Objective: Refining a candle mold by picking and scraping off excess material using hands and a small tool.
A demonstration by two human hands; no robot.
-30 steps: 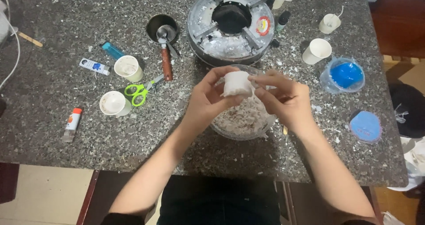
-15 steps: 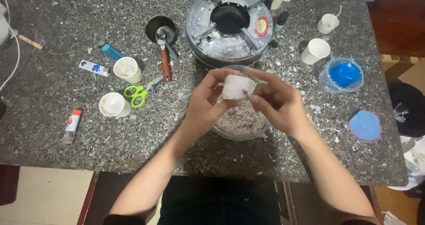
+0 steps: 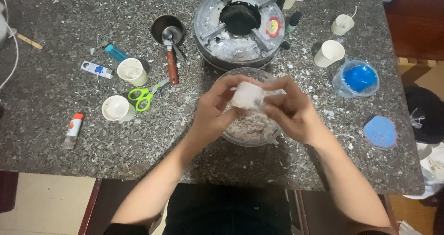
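- Far left: a glue tube with an orange cap (image 3: pixel 73 129) lies on the speckled stone bench (image 3: pixel 55 31); farther back lies a small white-and-blue tube (image 3: pixel 96 69).
- Left of centre: two white paper cups (image 3: pixel 132 71) (image 3: pixel 115 108) stand near green-handled scissors (image 3: pixel 143 96); beyond them, a small metal pot (image 3: pixel 168 30) with a wooden handle.
- Centre, far: a round gas burner (image 3: pixel 239 27) littered with white flakes.
- Centre, near: the left hand (image 3: pixel 213 110) and the right hand (image 3: pixel 292 110) together grasp a white wax block (image 3: pixel 247 95), fingers clenched around it from both sides. The block is held just above a clear glass bowl (image 3: pixel 249 133) containing white wax fragments.
- Right of centre: a white paper cup (image 3: pixel 329 52) and, farther back, a small cup with a wick (image 3: pixel 342 24).
- Far right: a clear container of blue material (image 3: pixel 356 77); nearer the bench edge, a blue disc (image 3: pixel 380 131).
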